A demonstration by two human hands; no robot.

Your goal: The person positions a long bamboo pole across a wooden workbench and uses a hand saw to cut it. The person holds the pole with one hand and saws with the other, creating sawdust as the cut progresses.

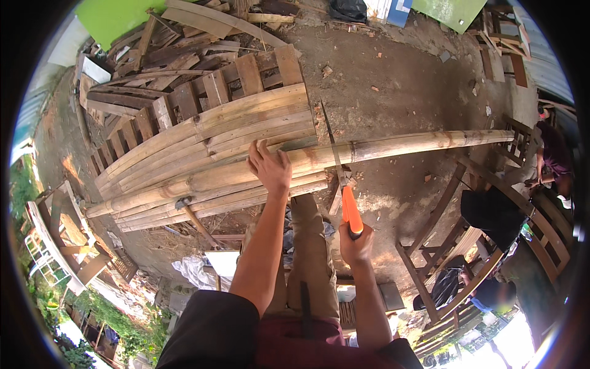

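A long bamboo pole [405, 146] lies crosswise in front of me, over a row of split bamboo slats [252, 120]. My left hand [270, 167] rests on the pole with its fingers spread, left of the saw. In my right hand [356, 245] is the orange handle of a handsaw [350, 209], gripped from below. The saw's thin dark blade [330, 136] crosses the pole and points away from me; how deep it sits in the bamboo I cannot tell. A hammer [195, 220] with a wooden handle leans by the slats, left of my legs.
Behind the slats stands a wooden pallet [216, 88], with a pile of scrap wood [184, 46] beyond. The pole's right end reaches a small wooden frame [521, 141]. Another person [553, 150] is at the far right. Wooden furniture frames [430, 227] stand at the right.
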